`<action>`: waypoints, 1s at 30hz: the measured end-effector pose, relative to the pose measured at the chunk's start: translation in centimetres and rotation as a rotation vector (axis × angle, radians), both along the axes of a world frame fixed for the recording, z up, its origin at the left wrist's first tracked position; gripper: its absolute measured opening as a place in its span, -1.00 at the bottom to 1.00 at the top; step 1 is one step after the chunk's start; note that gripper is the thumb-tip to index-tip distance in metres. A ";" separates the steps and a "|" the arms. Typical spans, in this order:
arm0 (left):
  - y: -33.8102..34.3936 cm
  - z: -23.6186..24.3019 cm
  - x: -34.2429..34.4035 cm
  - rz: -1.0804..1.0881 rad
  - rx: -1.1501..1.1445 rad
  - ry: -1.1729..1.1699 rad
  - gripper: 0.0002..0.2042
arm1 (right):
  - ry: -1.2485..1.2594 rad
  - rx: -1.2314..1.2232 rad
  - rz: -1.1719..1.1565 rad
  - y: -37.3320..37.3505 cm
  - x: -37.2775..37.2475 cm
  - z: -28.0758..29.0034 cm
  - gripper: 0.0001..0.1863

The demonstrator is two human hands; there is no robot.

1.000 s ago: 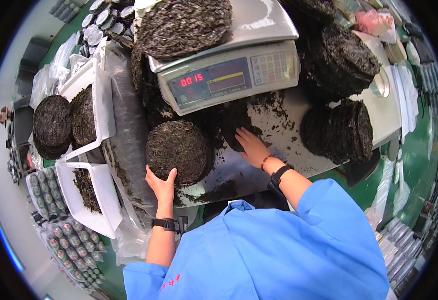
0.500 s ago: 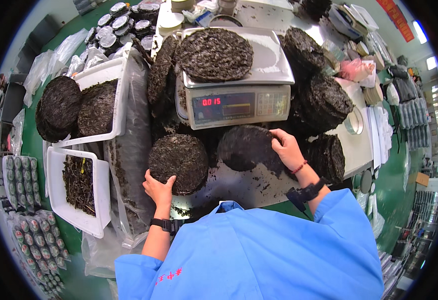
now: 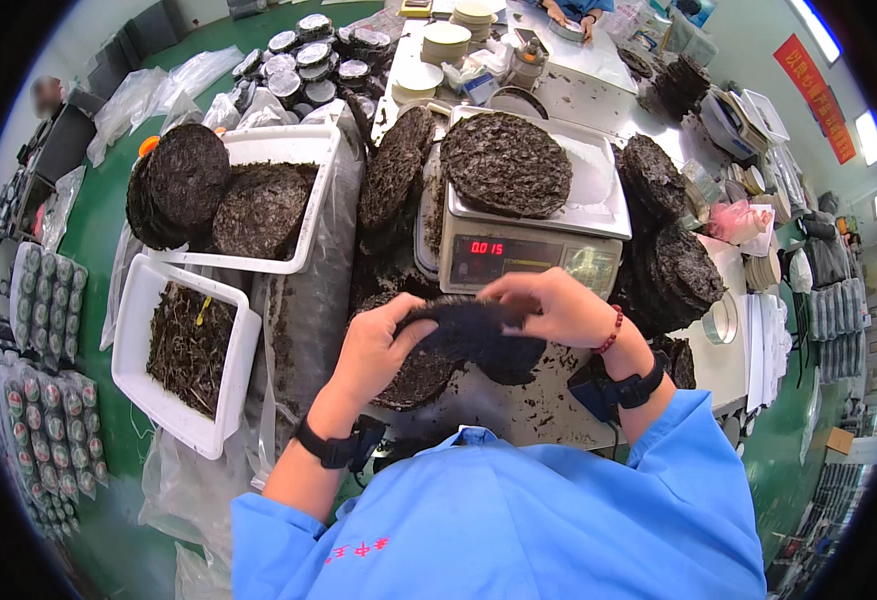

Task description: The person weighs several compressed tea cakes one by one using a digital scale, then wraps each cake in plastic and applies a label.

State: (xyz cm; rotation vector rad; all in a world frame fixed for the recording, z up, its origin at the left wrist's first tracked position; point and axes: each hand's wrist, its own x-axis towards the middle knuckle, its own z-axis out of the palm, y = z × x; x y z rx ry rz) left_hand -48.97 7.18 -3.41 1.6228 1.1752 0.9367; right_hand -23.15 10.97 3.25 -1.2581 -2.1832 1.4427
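Both my hands hold a thin, dark, round cake [image 3: 474,335] that looks like dried seaweed, above the near worktop, in front of the scale. My left hand [image 3: 384,345] is closed on its left edge, thumb on the near side. The curled fingers of my right hand [image 3: 564,308] grip its upper right edge. The cake is tilted and looks bent; its far side is hidden. Partly beneath it, a thicker seaweed cake [image 3: 419,385] lies on the worktop. On the pan of the digital scale [image 3: 599,195], whose red display is lit, rests another cake [image 3: 507,165].
Seaweed cakes stand left of the scale [image 3: 396,175] and in a stack [image 3: 674,275] on its right. At the left, a white bin [image 3: 324,190] holds round cakes, and a lower white bin [image 3: 234,385] holds loose dark strips. Across the table, a co-worker's hands [image 3: 571,20] are visible.
My left hand has left the thicker cake and moved right and up onto the thin one. My right hand has drawn inward, and the thin cake is now tilted between both hands. The view has shifted.
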 end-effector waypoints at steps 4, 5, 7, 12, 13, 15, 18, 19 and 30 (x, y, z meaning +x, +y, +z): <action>-0.7 0.3 1.9 -0.006 0.249 0.160 -0.82 | -0.173 -0.017 0.337 -0.1 0.0 -0.1 -0.41; -0.6 0.2 2.6 -0.004 0.336 0.182 -0.82 | -0.128 -0.047 0.288 -0.1 -0.3 -0.1 -0.39; -0.7 0.5 3.9 -0.086 0.473 0.283 -0.83 | 0.098 -0.024 0.174 -0.5 -0.1 -2.3 -0.51; -1.4 -1.5 5.7 -0.017 0.262 -0.030 -0.89 | -0.159 0.269 0.143 -1.8 -0.7 -3.0 -0.84; -1.8 -1.9 5.8 -0.029 0.170 -0.125 -0.91 | -0.090 0.257 0.113 -1.8 -0.5 -3.3 -0.87; -0.9 -2.3 5.7 0.173 -0.262 -0.528 -0.86 | -0.003 0.315 0.085 -1.1 0.2 -2.9 -0.89; -1.2 -6.5 4.4 0.264 -0.460 -0.662 -0.69 | -0.010 0.643 -0.097 2.9 0.5 1.0 -0.87; -1.7 -7.6 5.3 0.203 -0.471 -0.595 -0.66 | 0.067 0.833 -0.246 4.6 0.6 1.7 -0.88; -7.9 -16.2 -4.5 0.605 -0.176 0.422 -0.38 | 0.033 0.847 -0.085 2.2 -3.7 -10.3 -0.57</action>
